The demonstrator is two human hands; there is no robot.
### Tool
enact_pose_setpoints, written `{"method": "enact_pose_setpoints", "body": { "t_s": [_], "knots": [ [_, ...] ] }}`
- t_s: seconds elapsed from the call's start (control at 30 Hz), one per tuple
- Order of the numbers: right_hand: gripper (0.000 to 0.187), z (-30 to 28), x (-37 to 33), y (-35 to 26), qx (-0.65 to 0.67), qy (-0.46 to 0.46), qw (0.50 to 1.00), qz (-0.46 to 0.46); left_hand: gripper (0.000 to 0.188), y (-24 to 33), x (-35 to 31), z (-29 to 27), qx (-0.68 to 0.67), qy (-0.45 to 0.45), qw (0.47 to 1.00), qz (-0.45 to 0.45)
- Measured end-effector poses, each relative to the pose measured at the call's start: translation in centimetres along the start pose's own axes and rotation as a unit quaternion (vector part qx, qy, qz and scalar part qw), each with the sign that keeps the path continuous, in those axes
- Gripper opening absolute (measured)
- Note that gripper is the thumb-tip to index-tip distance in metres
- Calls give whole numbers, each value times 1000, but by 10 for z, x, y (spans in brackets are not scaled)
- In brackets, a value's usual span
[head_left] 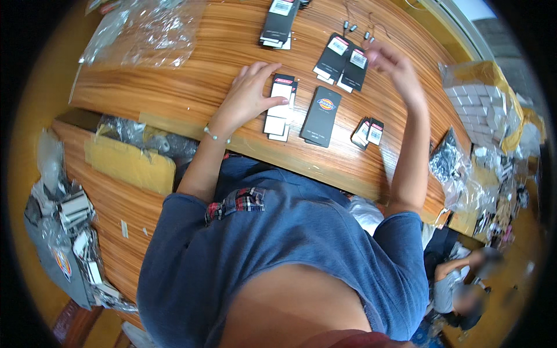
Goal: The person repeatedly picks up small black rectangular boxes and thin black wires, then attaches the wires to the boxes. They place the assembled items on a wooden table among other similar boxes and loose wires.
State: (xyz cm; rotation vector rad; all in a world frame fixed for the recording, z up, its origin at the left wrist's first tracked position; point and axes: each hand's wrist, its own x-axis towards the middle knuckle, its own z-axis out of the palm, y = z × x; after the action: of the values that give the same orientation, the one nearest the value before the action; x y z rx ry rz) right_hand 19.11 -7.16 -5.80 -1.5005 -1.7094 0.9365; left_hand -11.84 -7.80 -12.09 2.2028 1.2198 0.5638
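Note:
My left hand (pixel 248 93) lies on the table with its fingers apart, its thumb at a stack of white-faced tags (pixel 279 107) with a red band. My right hand (pixel 395 65) is bent beside the upper edge of a pair of black hang tags with barcode stickers (pixel 351 68); its fingers are drawn together, and what they hold, if anything, is hidden. Dark strings with small seals (pixel 350 26) run up from that pair. Between my hands lies a stack of plain black tags (pixel 320 118) with a coloured logo. Small black and white tags (pixel 368 133) lie to its right.
Another stack of black tags (pixel 279 23) lies at the far middle of the wooden table (pixel 220 40). Clear plastic bags (pixel 148 35) cover the far left. A wrapped block of white boxes (pixel 478 104) stands at right. Bagged tags (pixel 75 232) lie at left. Another person (pixel 455 284) is at lower right.

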Motion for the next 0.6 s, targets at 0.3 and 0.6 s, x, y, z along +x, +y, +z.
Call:
{"method": "enact_pose_setpoints", "body": {
  "t_s": [0.3, 0.6],
  "knots": [
    [44, 30, -125, 19, -179, 118, 965, 148, 60, 49, 23, 25, 62, -15, 982, 176],
    [28, 40, -133, 44, 34, 156, 969, 188, 58, 51, 31, 30, 26, -45, 985, 166]
  ]
}}
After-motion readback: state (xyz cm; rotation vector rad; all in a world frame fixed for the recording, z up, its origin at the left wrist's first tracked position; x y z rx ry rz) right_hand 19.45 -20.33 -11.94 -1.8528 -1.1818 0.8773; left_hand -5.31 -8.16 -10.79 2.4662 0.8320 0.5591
